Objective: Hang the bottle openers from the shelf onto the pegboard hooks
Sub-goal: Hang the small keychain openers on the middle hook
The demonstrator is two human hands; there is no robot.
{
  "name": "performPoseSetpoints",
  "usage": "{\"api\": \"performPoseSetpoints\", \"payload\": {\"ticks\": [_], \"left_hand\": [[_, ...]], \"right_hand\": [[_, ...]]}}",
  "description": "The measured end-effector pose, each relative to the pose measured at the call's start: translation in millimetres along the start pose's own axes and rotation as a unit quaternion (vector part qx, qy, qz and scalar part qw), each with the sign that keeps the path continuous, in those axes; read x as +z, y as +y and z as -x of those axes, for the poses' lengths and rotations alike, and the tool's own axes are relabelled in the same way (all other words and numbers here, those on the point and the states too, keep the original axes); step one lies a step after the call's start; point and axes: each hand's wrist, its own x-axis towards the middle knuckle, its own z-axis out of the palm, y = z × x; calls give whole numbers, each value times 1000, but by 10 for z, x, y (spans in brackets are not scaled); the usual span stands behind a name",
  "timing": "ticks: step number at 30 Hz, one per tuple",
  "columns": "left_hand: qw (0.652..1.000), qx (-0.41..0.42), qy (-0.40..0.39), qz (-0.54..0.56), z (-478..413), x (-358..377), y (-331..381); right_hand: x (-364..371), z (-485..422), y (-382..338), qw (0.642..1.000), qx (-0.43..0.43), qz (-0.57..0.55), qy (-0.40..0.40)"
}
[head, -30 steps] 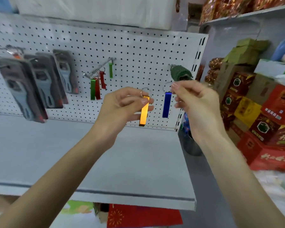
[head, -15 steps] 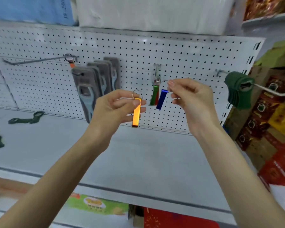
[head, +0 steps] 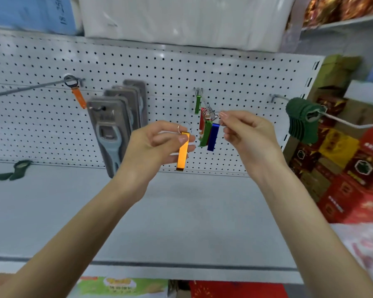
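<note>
1. Head view: the left hand (head: 151, 147) pinches the orange bottle opener (head: 183, 153) near its top, in front of the pegboard (head: 159, 67). The right hand (head: 246, 134) pinches the ring of the blue bottle opener (head: 213, 137) at the hook (head: 207, 106) tip.
2. Lettering on the red boxes (head: 353, 190) is too blurred to read, and that ring barely shows.

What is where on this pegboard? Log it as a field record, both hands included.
left hand: pinches yellow-orange bottle opener near its ring, in front of the pegboard
right hand: pinches blue bottle opener by its ring at the centre hook tip; whether threaded on, cannot tell
centre hook: green and red openers hanging
left hook: one orange opener
packaged grey openers: hang between left and centre hooks
right hook: dark green opener stack
shelf: loose dark green opener, far left
</note>
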Motion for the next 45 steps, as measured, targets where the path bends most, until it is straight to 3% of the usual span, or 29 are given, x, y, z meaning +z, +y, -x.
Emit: {"api": "performPoseSetpoints", "payload": {"ticks": [9,24,30,37,45], "left_hand": [[1000,-11,1,-11,-168,42,-84],[999,-42,16,-22,-221,180,-214],[1000,-19,-11,-14,-180,244,-160],[999,0,-43,-7,-116,379,-135],[998,17,-54,-7,-150,386,-82]], "right_hand": [[-54,-164,133,995,51,-80,-39],[-85,-342,309,995,40,-82,-44],[-207,-231,283,999,4,-44,-23],[-263,-10,158,991,-19,39,-128],[-194,-23,91,987,-41,85,-129]]}}
